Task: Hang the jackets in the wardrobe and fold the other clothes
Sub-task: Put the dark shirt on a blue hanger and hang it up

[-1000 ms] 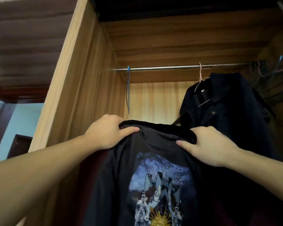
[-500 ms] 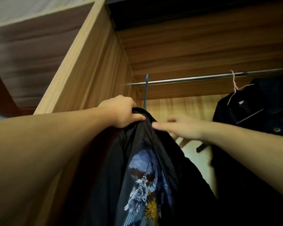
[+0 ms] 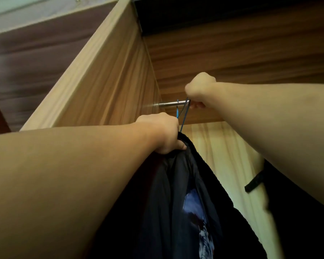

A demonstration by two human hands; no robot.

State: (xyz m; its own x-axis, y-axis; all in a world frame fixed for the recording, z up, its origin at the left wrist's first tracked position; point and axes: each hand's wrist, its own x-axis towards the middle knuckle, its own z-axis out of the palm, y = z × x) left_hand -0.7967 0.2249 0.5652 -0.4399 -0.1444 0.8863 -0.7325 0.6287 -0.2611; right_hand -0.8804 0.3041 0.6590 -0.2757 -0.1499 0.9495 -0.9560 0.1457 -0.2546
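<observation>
Much of the scene is covered by the two forearms, which fill the lower left and the right of the view. Only a short stub of the rail (image 3: 169, 104) is seen, where it meets the wardrobe (image 3: 108, 75) side panel; the remainder is hidden behind the right hand (image 3: 199, 89). The hanger (image 3: 183, 114) is made out only as thin blue wires at the rail, running down to the jacket's collar; its lower part is buried in cloth. The right hand is closed at the top of the wire against the rail, but its fingertips are turned away, so the exact grip cannot be told. The left hand (image 3: 164, 134) is clenched on the collar of the jacket (image 3: 176, 193), with the thumb pressed into the fabric. The jacket is held up just below the rail, inside the wardrobe's left end, and is cut off by the lower edge. Its printed picture is seen only as a blurred blue and white patch. A second dark garment (image 3: 295, 199) is largely hidden under the right arm, with a dark strap showing at its edge.

The jacket is held close to the side panel. A band of pale back panel is left bare between the jacket and the garment.
</observation>
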